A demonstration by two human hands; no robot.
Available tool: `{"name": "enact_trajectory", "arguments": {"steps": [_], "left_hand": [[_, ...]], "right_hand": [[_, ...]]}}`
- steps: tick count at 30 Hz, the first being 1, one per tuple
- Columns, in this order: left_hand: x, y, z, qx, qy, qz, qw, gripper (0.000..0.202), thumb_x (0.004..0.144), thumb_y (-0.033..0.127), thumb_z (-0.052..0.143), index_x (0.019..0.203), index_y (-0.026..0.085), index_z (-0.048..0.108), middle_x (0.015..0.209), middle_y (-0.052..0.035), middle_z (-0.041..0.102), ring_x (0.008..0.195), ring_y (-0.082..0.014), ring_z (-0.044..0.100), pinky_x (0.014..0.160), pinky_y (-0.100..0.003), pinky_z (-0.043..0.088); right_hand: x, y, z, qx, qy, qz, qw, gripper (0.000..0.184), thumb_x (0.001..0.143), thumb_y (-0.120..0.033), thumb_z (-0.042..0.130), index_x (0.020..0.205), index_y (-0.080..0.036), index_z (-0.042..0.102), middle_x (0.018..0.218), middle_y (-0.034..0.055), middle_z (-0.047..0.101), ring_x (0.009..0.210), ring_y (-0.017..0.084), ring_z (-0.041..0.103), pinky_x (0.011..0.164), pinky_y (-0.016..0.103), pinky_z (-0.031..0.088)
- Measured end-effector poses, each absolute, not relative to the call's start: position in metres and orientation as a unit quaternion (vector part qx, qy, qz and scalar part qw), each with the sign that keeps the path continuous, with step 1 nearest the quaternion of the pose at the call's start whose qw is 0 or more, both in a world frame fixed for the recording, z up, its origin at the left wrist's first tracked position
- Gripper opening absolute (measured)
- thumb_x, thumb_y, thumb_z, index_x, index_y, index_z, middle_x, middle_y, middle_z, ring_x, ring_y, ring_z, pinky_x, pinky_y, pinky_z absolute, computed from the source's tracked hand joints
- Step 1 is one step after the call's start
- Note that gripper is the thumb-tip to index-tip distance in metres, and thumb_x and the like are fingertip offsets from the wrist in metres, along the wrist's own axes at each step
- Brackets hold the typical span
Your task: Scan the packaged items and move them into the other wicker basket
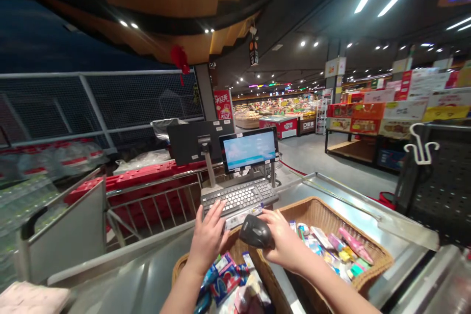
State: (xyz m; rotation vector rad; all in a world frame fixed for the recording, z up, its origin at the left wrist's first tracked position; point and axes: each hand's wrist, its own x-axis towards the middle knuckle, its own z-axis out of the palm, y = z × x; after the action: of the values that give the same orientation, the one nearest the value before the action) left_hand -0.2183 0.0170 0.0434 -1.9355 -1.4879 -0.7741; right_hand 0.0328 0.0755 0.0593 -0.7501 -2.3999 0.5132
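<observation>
My left hand [209,235] lies over the front left part of a black keyboard [253,193], its fingers stretched out. My right hand [285,240] is closed round a rounded black barcode scanner [255,231], whose head points left; its grip is hidden in the hand. Between the hands, along the keyboard's front edge, runs a white printed strip [241,217] with a blue end; whether either hand touches it I cannot tell. Below my forearms sits a wicker basket [270,279] of wrapped goods, including blue packets [225,282]. A second wicker basket [380,255] of colourful packages stands to the right.
Behind the keyboard stand a lit screen [250,149] and a dark monitor [187,142] turned away. Both baskets rest on a metal counter [344,191]. A shopping cart [158,206] is at left, a folded pale cloth [33,298] near the corner, and a black panel with white hooks [422,149] at right.
</observation>
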Motion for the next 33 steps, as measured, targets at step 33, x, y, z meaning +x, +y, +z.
{"name": "enact_trajectory", "arguments": {"steps": [33], "left_hand": [[-0.221, -0.021, 0.010, -0.695, -0.619, -0.213, 0.298, 0.007, 0.086, 0.022, 0.055, 0.087, 0.021, 0.062, 0.144, -0.0103, 0.054, 0.131, -0.0281, 0.051, 0.120, -0.055, 0.010]], "right_hand": [[0.041, 0.076, 0.044, -0.247, -0.914, 0.214, 0.243, 0.054, 0.058, -0.012, 0.060, 0.111, -0.021, 0.066, 0.118, 0.0089, 0.067, 0.133, 0.035, 0.044, 0.115, 0.054, 0.026]]}}
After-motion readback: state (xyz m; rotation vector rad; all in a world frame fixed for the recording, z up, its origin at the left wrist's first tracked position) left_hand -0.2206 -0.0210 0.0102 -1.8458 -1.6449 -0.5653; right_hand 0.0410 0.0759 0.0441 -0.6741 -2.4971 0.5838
